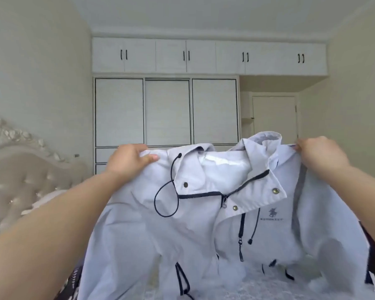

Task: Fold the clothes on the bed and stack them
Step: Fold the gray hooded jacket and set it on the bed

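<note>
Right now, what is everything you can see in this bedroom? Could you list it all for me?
jacket: one, white with dark zip and cords, held up in the middle, lower part resting on the bed
bed: one, pale cover, along the bottom
headboard: one, beige and tufted, at the left
wardrobe: one, white with three dark-edged doors, on the far wall
upper cupboards: one row, white with dark handles, above the wardrobe
door: one, white, right of the wardrobe
dark patterned cloth: one piece, bottom left under the jacket
left hand: grips the jacket's shoulder at the left
right hand: grips the other shoulder
</note>
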